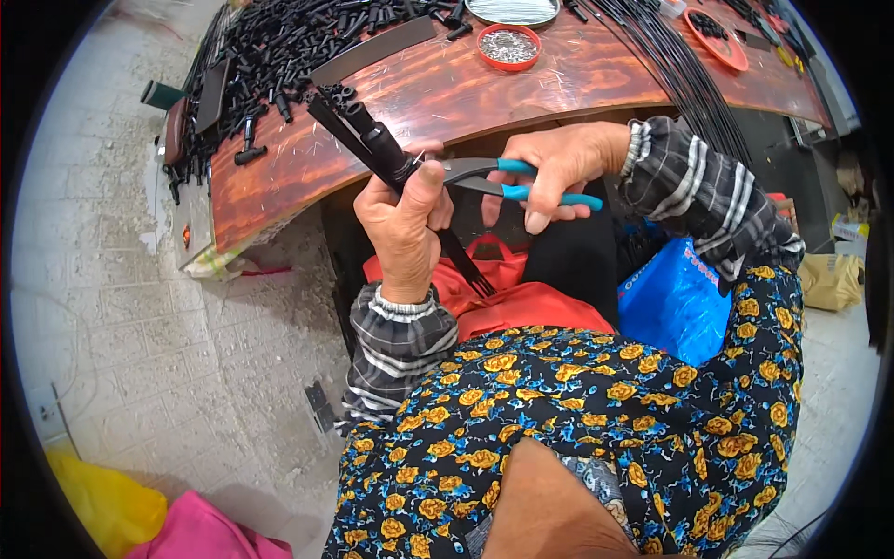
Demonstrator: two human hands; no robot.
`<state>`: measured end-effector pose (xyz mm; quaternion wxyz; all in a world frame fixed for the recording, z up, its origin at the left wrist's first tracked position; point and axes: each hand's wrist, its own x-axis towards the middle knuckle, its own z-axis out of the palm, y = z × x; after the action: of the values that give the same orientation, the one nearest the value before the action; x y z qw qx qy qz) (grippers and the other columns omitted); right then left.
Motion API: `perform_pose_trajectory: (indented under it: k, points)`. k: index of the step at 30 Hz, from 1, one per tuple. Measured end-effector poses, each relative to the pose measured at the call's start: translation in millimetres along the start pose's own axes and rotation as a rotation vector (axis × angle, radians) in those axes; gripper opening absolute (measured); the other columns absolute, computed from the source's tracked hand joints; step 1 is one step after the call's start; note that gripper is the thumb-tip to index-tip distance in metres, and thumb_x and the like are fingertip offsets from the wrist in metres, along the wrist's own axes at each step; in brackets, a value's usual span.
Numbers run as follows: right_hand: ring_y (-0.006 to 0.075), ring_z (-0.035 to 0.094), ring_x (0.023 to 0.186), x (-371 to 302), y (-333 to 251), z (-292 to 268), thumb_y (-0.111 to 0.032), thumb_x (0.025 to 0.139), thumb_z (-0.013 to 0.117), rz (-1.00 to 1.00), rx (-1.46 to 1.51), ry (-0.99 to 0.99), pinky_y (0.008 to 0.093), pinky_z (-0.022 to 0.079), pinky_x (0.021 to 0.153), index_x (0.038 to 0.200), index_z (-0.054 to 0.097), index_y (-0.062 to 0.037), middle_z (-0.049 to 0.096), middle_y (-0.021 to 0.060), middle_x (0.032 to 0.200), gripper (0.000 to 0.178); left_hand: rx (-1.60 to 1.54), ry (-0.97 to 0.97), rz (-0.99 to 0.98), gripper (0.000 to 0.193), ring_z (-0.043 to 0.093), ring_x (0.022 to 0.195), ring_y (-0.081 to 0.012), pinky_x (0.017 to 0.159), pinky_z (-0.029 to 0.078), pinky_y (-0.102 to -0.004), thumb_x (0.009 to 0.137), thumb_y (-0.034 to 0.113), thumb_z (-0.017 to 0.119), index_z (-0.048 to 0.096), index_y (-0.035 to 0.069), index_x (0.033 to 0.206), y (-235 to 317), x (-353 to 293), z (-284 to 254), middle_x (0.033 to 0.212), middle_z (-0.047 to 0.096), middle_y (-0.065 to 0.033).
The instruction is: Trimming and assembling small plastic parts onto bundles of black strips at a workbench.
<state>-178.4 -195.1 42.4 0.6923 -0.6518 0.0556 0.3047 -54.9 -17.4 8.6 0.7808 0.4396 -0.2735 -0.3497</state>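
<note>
My left hand (400,233) is closed round a bundle of black rods or tubes (377,140), with thicker black fittings at the upper end. The bundle slants from the table edge down toward my lap, where its thin lower ends show. A pair of cutting pliers (579,199) with blue handles is in my right hand (570,160). The handles stand somewhat apart. Their jaws reach the bundle beside my left thumb, and thin, pale wire-like ends stick up there. Exactly what lies between the jaws is hidden by my fingers.
A wooden table (577,84) curves ahead, with a heap of black fittings (270,56) at left. A red dish (509,65) holds small metal pieces. Long black rods (680,79) hang over the edge at right. Red cloth (540,312) covers my lap beside a blue bag (678,307).
</note>
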Motion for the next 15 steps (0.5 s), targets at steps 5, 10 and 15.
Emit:
perform_pose_trajectory:
  k: [5,10,15]
  points:
    - [0.0292,0.06,0.083,-3.2,7.8,21.3,-0.012,0.069,0.064,-0.181,-0.781,0.606,0.0372,0.046,0.069,0.104,0.053,0.0015,0.057,0.02,0.086,0.039,-0.058,0.016,-0.036,0.027,0.038,0.044,-0.0039,0.041,0.028,-0.0218,0.083,0.017,0.074,0.063,-0.002,0.1,-4.3,5.3,-0.8,0.059,0.047,0.0039]
    - [0.026,0.061,0.07,-16.0,-2.5,31.2,-0.01,0.07,0.066,-0.544,-1.552,1.076,0.0331,0.046,0.059,0.099,0.054,0.0005,0.059,0.014,0.077,0.034,-0.067,-0.007,-0.019,0.035,0.039,0.047,-0.0031,0.043,0.031,-0.0207,0.078,0.014,0.078,0.062,-0.003,0.105,-1.8,3.1,-3.2,0.062,0.048,0.0051]
    - [0.0078,0.052,0.045,-21.5,-17.3,14.8,-0.025,0.069,0.077,0.111,-0.007,0.084,0.0216,0.04,0.04,0.101,0.059,0.0026,0.058,0.0038,0.065,0.046,-0.07,-0.065,-0.032,0.037,0.04,0.049,-0.0026,0.044,0.031,-0.0198,0.077,0.012,0.079,0.062,-0.003,0.106,-1.1,2.7,3.7,0.064,0.049,0.0056]
